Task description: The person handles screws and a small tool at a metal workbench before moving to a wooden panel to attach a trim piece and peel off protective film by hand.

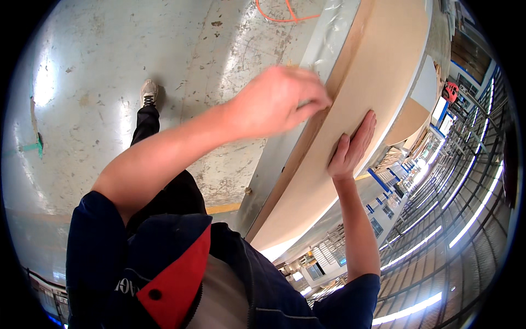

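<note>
A worker in a dark blue jacket with a red collar panel [178,279] lays the right hand [353,148] flat, fingers extended, on a long, pale tan board [383,55] running diagonally in front of the body. The left hand [279,101], blurred, is curled at the board's darker brown edge [342,60]; whether it grips anything cannot be told. A grey strip [323,49] borders that edge, above a scuffed grey floor [186,49] with an orange cable [296,20].
</note>
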The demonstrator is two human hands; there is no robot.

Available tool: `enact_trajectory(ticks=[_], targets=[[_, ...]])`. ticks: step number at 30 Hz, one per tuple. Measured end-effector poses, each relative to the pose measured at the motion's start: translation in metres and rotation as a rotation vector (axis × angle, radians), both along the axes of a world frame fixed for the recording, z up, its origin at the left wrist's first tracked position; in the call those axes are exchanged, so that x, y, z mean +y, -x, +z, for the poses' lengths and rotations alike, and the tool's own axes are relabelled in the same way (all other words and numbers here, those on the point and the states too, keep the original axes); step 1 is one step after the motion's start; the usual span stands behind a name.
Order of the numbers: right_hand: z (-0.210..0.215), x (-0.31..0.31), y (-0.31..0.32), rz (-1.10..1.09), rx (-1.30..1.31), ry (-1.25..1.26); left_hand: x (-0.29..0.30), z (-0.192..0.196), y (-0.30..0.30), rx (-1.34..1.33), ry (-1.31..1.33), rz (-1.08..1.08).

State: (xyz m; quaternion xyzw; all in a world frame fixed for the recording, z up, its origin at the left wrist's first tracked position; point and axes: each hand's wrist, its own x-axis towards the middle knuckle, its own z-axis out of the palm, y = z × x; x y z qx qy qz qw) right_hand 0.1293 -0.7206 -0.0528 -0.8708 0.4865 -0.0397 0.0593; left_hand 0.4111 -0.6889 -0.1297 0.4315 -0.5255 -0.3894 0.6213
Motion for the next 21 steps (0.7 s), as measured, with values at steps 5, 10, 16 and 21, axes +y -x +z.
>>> enact_trajectory(ticks=[5,10,16,21], targets=[[0.0,-0.002,-0.005,-0.008,-0.008,-0.021,-0.054,0.001,-0.009,0.045,-0.089,0.115],[-0.002,0.0,-0.007,-0.02,-0.009,-0.017,-0.015,-0.005,0.001,-0.04,0.014,-0.038],[0.001,0.0,0.001,-0.011,0.01,-0.016,-0.031,-0.01,-0.011,0.077,-0.019,-0.011],[-0.003,0.0,-0.007,-0.029,-0.024,-0.029,-0.056,-0.007,-0.01,-0.014,0.0,0.051]])
